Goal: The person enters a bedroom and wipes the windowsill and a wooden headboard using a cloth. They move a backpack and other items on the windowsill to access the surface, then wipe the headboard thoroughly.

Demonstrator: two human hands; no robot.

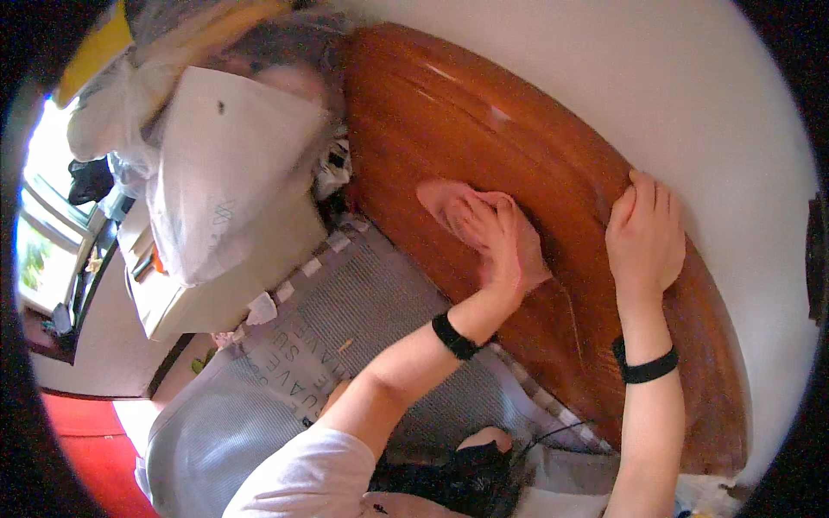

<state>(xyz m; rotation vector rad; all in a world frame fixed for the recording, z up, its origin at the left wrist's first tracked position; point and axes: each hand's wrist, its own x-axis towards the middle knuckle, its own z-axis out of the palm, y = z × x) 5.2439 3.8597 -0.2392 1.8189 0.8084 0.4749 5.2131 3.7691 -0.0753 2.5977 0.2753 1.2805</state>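
Observation:
My left hand [492, 223] presses a pink cloth [530, 256] against the broad face of a reddish-brown wooden headboard [414, 123]. Folds of the cloth rise around the fingers, and a loose thread trails from its lower corner across the wood. Over the curved outer edge of the headboard, my right hand [647, 243] is hooked, its fingertips partly hidden. Both wrists wear black bands. Below my left arm lies a grey mattress [388, 285] with printed writing, its checkered border running along the headboard.
White bags [227, 168] are piled on a pale box-like piece [214, 301] beside the mattress. A pale wall [706, 110] runs behind the headboard. At the far left are a window [45, 259] and something red [84, 427]. A thin black cord [557, 430] crosses the mattress edge.

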